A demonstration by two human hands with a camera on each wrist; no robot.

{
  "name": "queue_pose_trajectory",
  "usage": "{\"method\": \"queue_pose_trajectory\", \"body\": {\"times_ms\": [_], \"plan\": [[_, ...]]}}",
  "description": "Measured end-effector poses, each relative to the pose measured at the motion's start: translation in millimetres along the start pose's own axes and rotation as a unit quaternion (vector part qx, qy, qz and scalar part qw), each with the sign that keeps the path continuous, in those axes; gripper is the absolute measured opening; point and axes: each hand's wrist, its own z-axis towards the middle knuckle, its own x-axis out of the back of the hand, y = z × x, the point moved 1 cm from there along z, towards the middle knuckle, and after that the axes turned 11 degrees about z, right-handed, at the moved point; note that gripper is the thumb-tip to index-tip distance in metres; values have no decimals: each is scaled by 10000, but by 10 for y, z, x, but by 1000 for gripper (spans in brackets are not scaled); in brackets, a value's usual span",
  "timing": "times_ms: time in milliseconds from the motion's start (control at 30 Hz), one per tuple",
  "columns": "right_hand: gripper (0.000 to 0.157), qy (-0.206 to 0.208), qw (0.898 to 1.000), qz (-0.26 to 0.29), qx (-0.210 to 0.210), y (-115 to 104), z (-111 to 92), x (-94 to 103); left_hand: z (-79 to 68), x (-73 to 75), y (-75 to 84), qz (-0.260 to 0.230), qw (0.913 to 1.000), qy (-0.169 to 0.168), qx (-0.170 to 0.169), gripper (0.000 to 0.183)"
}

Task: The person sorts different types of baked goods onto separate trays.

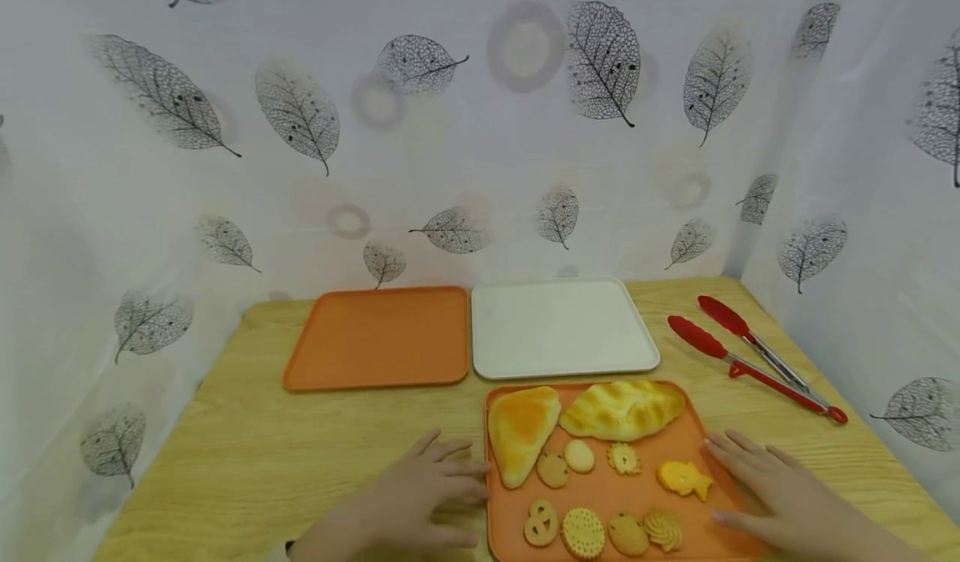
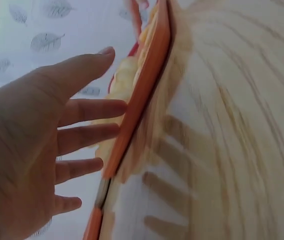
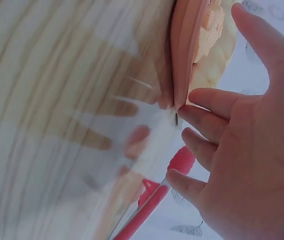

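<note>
An orange tray at the front of the table carries breads and cookies. A triangular bread and a braided loaf lie along its far side. Below them are several small cookies, among them a round dotted one, and a fish-shaped piece. My left hand is at the tray's left edge, fingers spread and straight, fingertips right at the rim. On the opposite side my right hand has its fingers extended by the right rim. Neither hand holds anything.
Behind the loaded tray stand a second orange tray on the left and a white tray beside it. Red-tipped tongs lie spread at the table's right. A leaf-patterned curtain closes off the back and sides.
</note>
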Motion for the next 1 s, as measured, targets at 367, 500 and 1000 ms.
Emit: {"method": "queue_pose_trajectory", "body": {"times_ms": [367,500,1000], "plan": [[85,45,9936,482,1018,-269,194,-23,-303,-14,-298,66,9938,922,610,39],[94,25,9888,530,1396,-341,296,-55,-401,16,-413,243,9916,852,945,45],[95,-336,9834,493,1712,-585,560,-150,-611,163,-578,671,9811,39,1813,84]]}}
